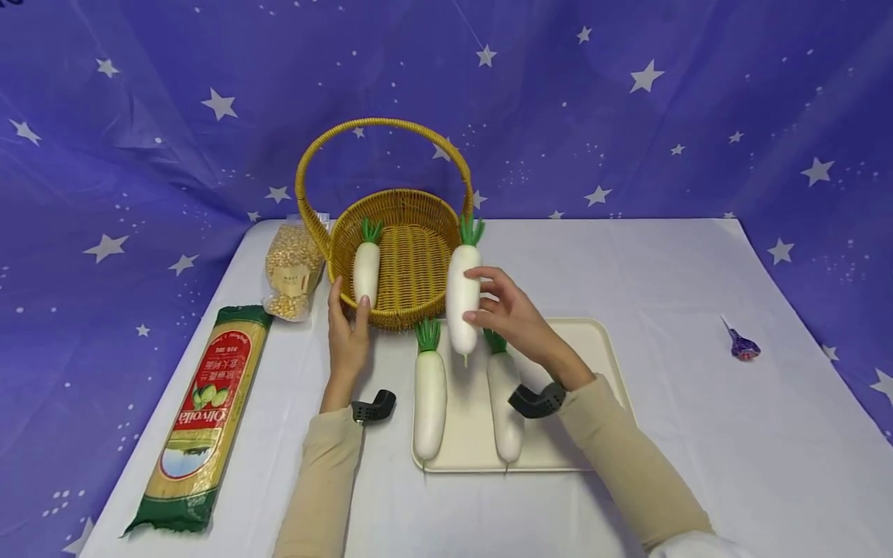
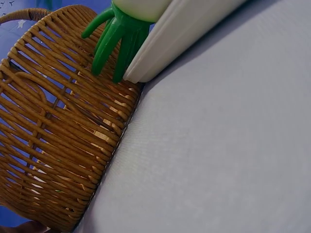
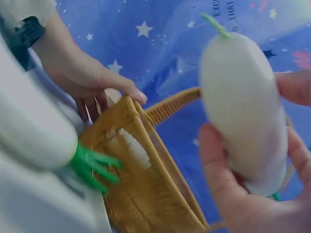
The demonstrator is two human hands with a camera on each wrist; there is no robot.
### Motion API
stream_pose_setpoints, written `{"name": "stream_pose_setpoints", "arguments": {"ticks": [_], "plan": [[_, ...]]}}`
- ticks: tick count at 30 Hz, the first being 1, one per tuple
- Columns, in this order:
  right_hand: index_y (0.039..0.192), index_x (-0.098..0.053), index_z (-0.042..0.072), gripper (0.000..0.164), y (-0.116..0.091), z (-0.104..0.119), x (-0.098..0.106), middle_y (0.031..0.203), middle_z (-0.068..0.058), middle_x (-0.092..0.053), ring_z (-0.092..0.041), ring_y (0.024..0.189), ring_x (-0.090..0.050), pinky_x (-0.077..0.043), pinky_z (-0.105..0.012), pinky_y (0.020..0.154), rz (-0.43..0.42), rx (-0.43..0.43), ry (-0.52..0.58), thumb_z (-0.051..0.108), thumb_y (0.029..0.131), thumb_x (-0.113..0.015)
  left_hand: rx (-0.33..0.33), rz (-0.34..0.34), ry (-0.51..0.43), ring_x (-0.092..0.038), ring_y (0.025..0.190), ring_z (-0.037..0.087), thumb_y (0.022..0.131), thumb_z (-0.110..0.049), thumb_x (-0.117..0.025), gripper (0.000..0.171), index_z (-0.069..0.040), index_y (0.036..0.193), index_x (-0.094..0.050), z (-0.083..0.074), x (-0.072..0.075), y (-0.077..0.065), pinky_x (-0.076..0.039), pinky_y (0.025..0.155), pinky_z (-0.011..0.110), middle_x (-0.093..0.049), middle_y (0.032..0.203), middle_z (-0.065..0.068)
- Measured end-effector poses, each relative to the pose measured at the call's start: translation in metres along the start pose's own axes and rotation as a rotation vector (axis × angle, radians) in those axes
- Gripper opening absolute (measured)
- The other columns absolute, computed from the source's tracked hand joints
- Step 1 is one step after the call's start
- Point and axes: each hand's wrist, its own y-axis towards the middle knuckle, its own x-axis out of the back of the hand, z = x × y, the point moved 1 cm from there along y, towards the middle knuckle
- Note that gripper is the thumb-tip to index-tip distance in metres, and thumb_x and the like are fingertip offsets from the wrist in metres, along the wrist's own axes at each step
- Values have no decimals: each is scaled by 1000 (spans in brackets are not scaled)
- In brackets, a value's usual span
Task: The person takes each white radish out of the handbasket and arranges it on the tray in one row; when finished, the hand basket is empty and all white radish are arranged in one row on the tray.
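My right hand (image 1: 512,314) grips a white radish (image 1: 463,298) with green leaves, thumb on one side and fingers on the other. In the head view this radish overlaps the right edge of the wicker basket (image 1: 398,316). At the basket's near left rim is my left hand (image 1: 349,341), its thumb over the rim and fingers against the outer wall, as the right wrist view shows. Inside the basket lies another white radish (image 1: 366,271) along the left side. Two more, a left radish (image 1: 430,407) and a right radish (image 1: 506,411), lie on the cream tray (image 1: 558,457).
Left of the basket stands a clear bag of corn kernels (image 1: 291,271). A spaghetti pack (image 1: 202,418) lies along the table's left side. Far to the right is a wrapped lollipop (image 1: 744,345). The basket's tall handle (image 1: 384,122) arches above it, before a starry blue cloth (image 1: 558,108).
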Motion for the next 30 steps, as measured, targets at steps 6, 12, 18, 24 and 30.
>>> {"name": "stream_pose_setpoints", "arguments": {"ticks": [6, 12, 18, 24, 30], "plan": [[129, -38, 9, 56, -57, -13, 27, 122, -11, -40, -15, 99, -54, -48, -25, 79, -12, -26, -192, 6, 80, -66, -1, -30, -6, -30, 133, 25, 93, -42, -43, 58, -29, 144, -17, 1, 2, 0, -29, 107, 43, -20, 150, 3], [127, -41, 13, 55, -107, -38, 46, 118, -10, -40, -18, 94, -55, -48, -25, 75, -67, -117, -343, 10, 80, -68, -9, -5, -4, -25, 136, 26, 94, -41, -42, 60, -23, 145, -16, 1, 0, 1, -25, 108, 45, -18, 151, 4], [128, -40, 18, 56, -138, -50, 53, 128, -12, -40, -23, 102, -55, -49, -24, 76, -68, -189, -447, 21, 80, -69, -12, -6, -1, -25, 136, 25, 94, -41, -41, 57, -28, 144, -16, -1, 0, 0, -24, 109, 44, -18, 150, 4], [130, -40, 15, 55, -145, -50, 48, 119, -19, -41, -15, 90, -58, -50, -24, 70, -64, -173, -525, 20, 82, -67, -9, -2, 3, -24, 136, 24, 94, -42, -41, 58, -31, 144, -15, -1, 1, -1, -23, 110, 44, -18, 150, 4], [133, -39, 19, 52, -147, -45, 42, 103, -14, -43, -12, 82, -48, -42, -21, 65, -80, -172, -687, 23, 86, -61, -2, 2, -6, -27, 134, 25, 94, -42, -41, 59, -30, 145, -15, 2, 0, 0, -26, 108, 43, -18, 150, 4]]}}
